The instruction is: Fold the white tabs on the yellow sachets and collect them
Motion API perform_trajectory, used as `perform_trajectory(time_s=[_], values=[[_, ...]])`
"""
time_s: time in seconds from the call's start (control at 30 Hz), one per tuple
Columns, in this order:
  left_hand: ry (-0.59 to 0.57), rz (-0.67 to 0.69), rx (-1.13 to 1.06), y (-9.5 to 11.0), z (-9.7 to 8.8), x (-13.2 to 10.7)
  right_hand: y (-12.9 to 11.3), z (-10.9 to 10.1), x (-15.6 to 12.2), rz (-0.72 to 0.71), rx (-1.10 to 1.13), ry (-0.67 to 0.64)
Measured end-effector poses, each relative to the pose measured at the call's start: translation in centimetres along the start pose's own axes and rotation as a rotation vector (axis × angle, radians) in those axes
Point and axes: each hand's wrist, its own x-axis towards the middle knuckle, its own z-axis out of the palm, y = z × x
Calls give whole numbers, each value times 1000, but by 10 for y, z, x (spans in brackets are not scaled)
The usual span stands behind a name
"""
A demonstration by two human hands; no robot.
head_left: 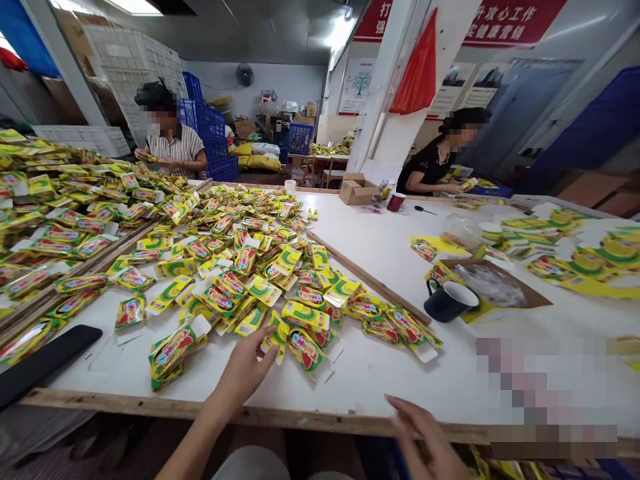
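My left hand point(250, 363) reaches over the near edge of a heap of small yellow-green printed boxes point(230, 287). Its thumb and forefinger are apart at the near-left side of one small box point(279, 335), seemingly touching it; a firm grip does not show. Beside that box lies another, a small carton with red fruit print point(305, 350). At the table's front edge my right hand point(425, 437) is blurred, fingers stretched out and apart, with nothing seen in it. Below it, more yellow boxes point(500, 463) show partly under the table edge.
Wooden strips point(370, 277) divide the white table point(360, 393). A dark mug point(450, 300) stands right, by an open carton point(490, 283) holding clear plastic. A black phone-like object point(50, 360) lies left. Flat printed sheets point(590, 247) lie far right. Two people work across the table.
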Motion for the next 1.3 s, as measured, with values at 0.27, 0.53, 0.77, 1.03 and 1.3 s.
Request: perform_trajectory(time_s=[0.27, 0.53, 0.77, 1.03, 1.3], values=[[-260, -188, -529, 10, -18, -25, -92, 116, 38, -135, 426, -258], [31, 2, -212, -13, -2, -12, -91, 135, 47, -5, 628, -243], [-30, -73, -464, -26, 11, -27, -85, 144, 48, -32, 595, -330], [-37, -31, -385, -26, 8, -19, -91, 151, 59, -83, 597, -261], [-19, 30, -370, -14, 8, -23, -97, 142, 57, -136, 586, -268]])
